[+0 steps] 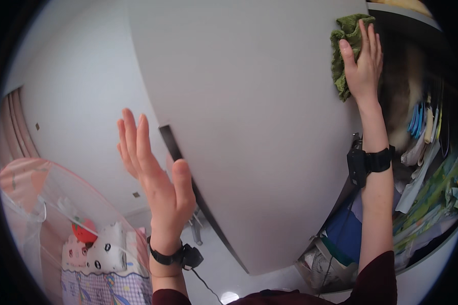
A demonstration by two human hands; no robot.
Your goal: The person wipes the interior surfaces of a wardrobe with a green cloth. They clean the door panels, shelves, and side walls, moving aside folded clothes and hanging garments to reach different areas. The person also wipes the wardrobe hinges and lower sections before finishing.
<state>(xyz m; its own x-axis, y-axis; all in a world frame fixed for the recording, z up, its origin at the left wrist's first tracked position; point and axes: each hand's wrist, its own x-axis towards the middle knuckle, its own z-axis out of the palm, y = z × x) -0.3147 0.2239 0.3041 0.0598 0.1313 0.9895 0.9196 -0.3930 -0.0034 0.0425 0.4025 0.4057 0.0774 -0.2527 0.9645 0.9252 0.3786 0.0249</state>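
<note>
"What stood out most from where you were?"

"The big pale door [249, 147], hanging beside an open wardrobe [407, 13] with clothes [428, 189] bunched inside. Low on the left, checked bedding [102, 290] lay behind pink netting [25, 170]."

"And the cloth?"

"The green cloth [339, 66] was up against the door, near its upper right edge, crumpled under the right hand [364, 68]."

"Was it gripped?"

"It didn't look it. That hand lay flat over it, fingers straight and close together, thumb apart."

"The other one?"

"The left hand [158, 168] was raised near the dark handle [170, 142], fingers stretched out, thumb wide, holding nothing. Whether it touched the door, I couldn't tell."

"Anything smaller?"

"A black band [370, 162] around the right wrist."
</note>
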